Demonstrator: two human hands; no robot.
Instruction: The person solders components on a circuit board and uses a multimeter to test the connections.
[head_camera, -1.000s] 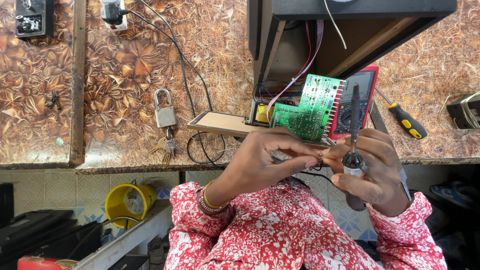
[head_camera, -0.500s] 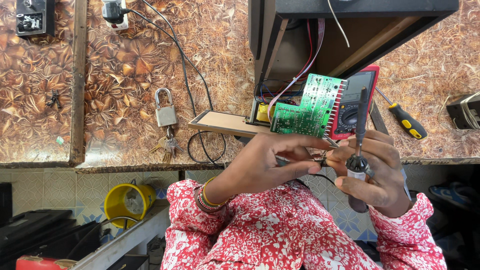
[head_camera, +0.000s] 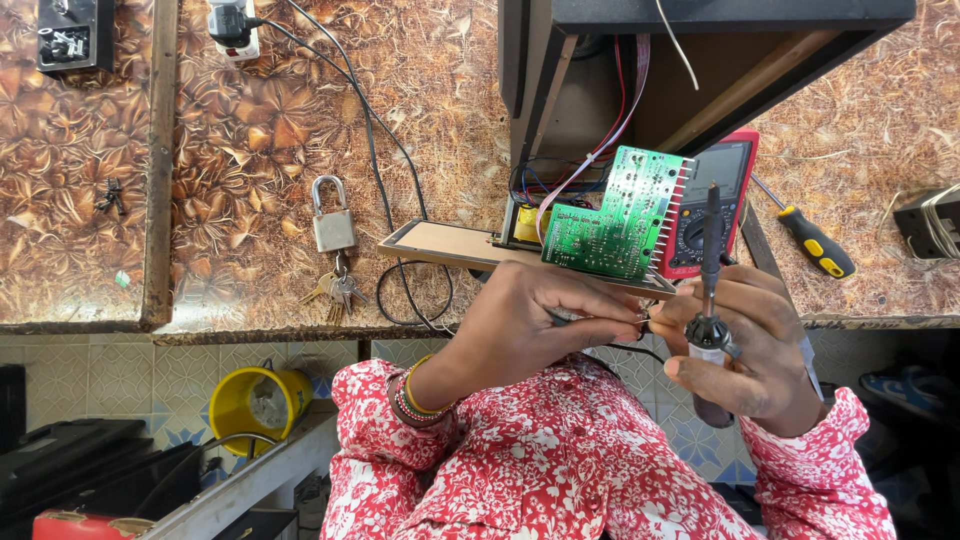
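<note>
1. Head view, centre of the frame: my left hand (head_camera: 535, 320) is closed in a pinch. Its fingertips hold something very small, maybe a wire end or a component lead. It is too small for me to name.

2. Lower right of centre: my right hand (head_camera: 755, 345) is closed around the handle of a soldering iron (head_camera: 708, 270). The iron stands almost upright, its dark tip points to the top of the frame and does not touch the board. The fingertips of both hands meet just left of the handle.

3. Above the hands: the green circuit board (head_camera: 612, 215) is tilted and stands out of the open black cabinet (head_camera: 700, 60). Thin red and blue wires (head_camera: 600, 140) run from it into the cabinet, so it is connected.

4. Just right of the board lies a red multimeter (head_camera: 715, 205), partly hidden behind the iron. Farther right on the patterned worktop (head_camera: 250, 130) is a screwdriver (head_camera: 812, 240) with a yellow and black handle.

5. Left of centre: a padlock with keys (head_camera: 333, 235) and a black cable (head_camera: 385, 180) that goes up to a plug in the upper left.

6. My judgement: the cabinet is open and the board is out, so the access part looks done. The small piece is being prepared in the fingers. Soldering on the board and closing the cabinet seem to be left.
</note>
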